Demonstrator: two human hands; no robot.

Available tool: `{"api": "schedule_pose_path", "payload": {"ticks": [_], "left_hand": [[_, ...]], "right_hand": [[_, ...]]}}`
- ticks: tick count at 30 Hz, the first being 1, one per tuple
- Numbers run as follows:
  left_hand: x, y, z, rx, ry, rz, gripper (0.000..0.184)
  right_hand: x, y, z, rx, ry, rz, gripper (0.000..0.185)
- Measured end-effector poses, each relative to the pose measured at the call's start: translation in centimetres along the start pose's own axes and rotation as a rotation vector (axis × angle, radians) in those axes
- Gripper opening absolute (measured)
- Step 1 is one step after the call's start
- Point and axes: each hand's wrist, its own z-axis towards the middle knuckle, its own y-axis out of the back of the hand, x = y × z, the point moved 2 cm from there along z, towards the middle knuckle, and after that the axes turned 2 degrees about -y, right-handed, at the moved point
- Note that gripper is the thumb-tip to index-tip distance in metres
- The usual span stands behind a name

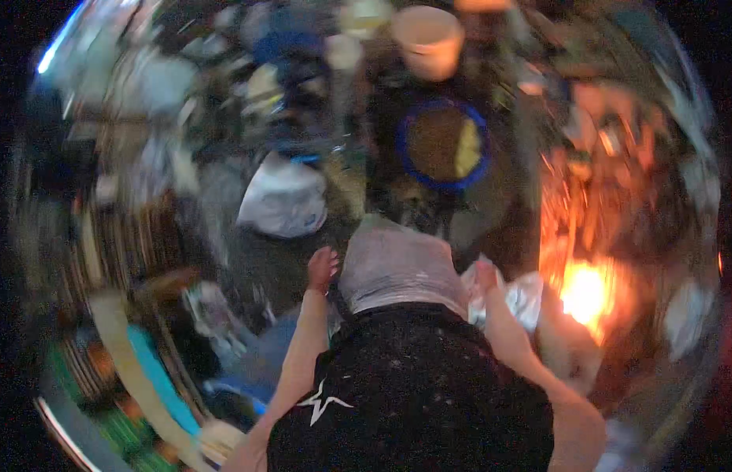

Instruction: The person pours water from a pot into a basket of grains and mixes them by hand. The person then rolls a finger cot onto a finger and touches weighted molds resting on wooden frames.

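My left hand (323,267) hangs low beside my lap, fingers loosely curled and a little apart, with nothing visible in it. My right hand (484,274) is blurred; its fingers look closed on a crumpled white plastic bag (525,300), which shows on both sides of the wrist. Between my hands, a pale translucent plastic covering (401,263) lies over my lap below the black shirt. Ahead of my left hand a full-looking white sack (286,197) stands on the dark ground.
A bright fire (586,295) burns close to my right side. Ahead lies a round blue-rimmed basin (482,167) with something yellowish in it, and a pale bucket (429,47) behind. Blurred clutter and slatted items (122,244) fill the left.
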Motion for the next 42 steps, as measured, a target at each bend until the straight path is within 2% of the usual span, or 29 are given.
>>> {"api": "schedule_pose_path", "payload": {"ticks": [1, 2, 4, 5, 7, 8, 10, 11, 12, 14, 16, 17, 18, 20, 22, 24, 26, 27, 29, 30, 32, 34, 35, 37, 38, 39, 40, 41, 42], "left_hand": [[1.3, 0.9, -0.3, 0.051, 0.008, -0.003, 0.026], [2.3, 1.9, -1.4, -0.018, 0.002, -0.083, 0.026], [3.0, 2.8, -3.7, -0.071, -0.147, -0.055, 0.025], [3.4, 3.8, -4.6, -0.11, -0.148, -0.108, 0.025], [4.8, 5.8, -5.6, -0.183, -0.127, -0.181, 0.023], [5.7, 7.0, -5.7, -0.195, -0.131, -0.22, 0.023], [8.8, 9.9, -6.1, -0.271, -0.088, -0.49, 0.023], [9.7, 10.2, -6.6, -0.271, -0.085, -0.507, 0.023], [10.4, 11.5, -6.9, -0.302, -0.06, -0.565, 0.023], [13.2, 14.7, -6.2, -0.313, -0.019, -0.683, 0.025], [15.1, 16.9, -4.8, -0.313, -0.005, -0.731, 0.028], [15.0, 17.6, -4.9, -0.333, -0.016, -0.726, 0.03], [17.6, 19.5, -3.2, -0.194, -0.059, -0.867, 0.031], [18.7, 22.1, -0.4, -0.028, -0.104, -1.013, 0.032], [15.2, 24.6, -1.1, -0.416, 0.038, -0.783, 0.033], [14.9, 28.9, 1.2, -0.384, 0.043, -0.891, 0.033], [14.4, 33.5, 1.7, -0.388, 0.062, -1.004, 0.033], [13.3, 35.9, 2.3, -0.427, 0.047, -0.93, 0.033], [9.8, 40.9, 3.0, -0.457, 0.029, -0.844, 0.033], [7.7, 43.3, 2.9, -0.484, -0.003, -0.815, 0.031], [4.7, 47.9, 3.4, -0.506, -0.037, -0.774, 0.03], [2.1, 52.1, 5.0, -0.489, -0.151, -0.756, 0.029], [2.0, 54.3, 6.2, -0.357, -0.29, -0.749, 0.031], [-4.0, 55.3, 6.0, -0.499, -0.246, -0.619, 0.036], [-4.8, 56.5, 7.6, -0.405, -0.309, -0.618, 0.039], [-5.5, 57.6, 9.4, -0.308, -0.368, -0.616, 0.042], [-8.4, 57.1, 9.9, -0.296, -0.42, -0.593, 0.044], [-11.0, 56.5, 9.7, -0.297, -0.468, -0.571, 0.045], [-12.1, 56.6, 11.1, -0.276, -0.489, -0.567, 0.045]], "right_hand": [[-2.6, -0.8, 1.0, 0.342, -0.22, 0.657, 0.022], [-4.8, -2.1, 1.8, 0.698, -0.525, 1.274, 0.029], [-8.6, -4.7, 5.5, 0.15, 0.276, -0.258, 0.024], [-5.5, -3.1, 6.5, 0.176, 0.329, -0.289, 0.024], [1.1, 0.4, 6.4, 0.411, -0.157, 0.195, 0.032], [2.7, 1.2, 8.2, 0.416, -0.129, 0.165, 0.032], [4.7, 1.4, 10.3, 0.949, -0.796, 1.235, 0.028], [6.5, 1.8, 11.6, 0.804, -0.676, 1.116, 0.022], [4.4, -0.5, 15.4, 0.858, -0.351, 0.898, 0.02], [0.6, -4.8, 22.6, 0.712, 0.267, 0.389, 0.018], [18.5, -1.0, 14.0, 0.459, 0.0, 0.169, 0.017], [18.5, -3.2, 15.8, 0.415, 0.133, 0.033, 0.019], [18.4, -5.3, 17.4, 0.371, 0.266, -0.107, 0.022], [24.3, -8.0, 15.1, 0.427, 0.199, -0.181, 0.027], [27.6, -11.7, 13.7, 0.44, 0.259, -0.192, 0.026], [29.1, -15.9, 12.5, 0.458, 0.311, -0.203, 0.026], [29.4, -20.9, 11.8, 0.52, 0.161, -0.042, 0.032], [34.1, -22.1, 9.0, 0.537, 0.196, -0.15, 0.035], [44.5, -24.2, 3.1, 0.566, 0.273, -0.362, 0.042], [48.5, -25.3, 1.6, 0.561, 0.265, -0.355, 0.042], [55.3, -28.5, -0.4, 0.753, 0.377, -0.291, 0.049], [61.9, -31.3, -2.4, 0.709, 0.412, -0.357, 0.047], [64.4, -32.8, -2.5, 0.662, 0.448, -0.432, 0.045], [65.0, -37.9, 0.3, 0.675, 0.598, -0.425, 0.042], [62.5, -42.1, 2.7, 0.629, 0.515, -0.313, 0.042], [67.1, -40.6, 0.8, 0.728, 0.474, -0.359, 0.043], [62.2, -46.4, 5.3, 0.598, 0.591, -0.369, 0.04], [69.0, -43.3, 0.8, 0.593, 0.44, -0.476, 0.036], [69.9, -44.5, 1.6, 0.638, 0.435, -0.518, 0.035]]}}
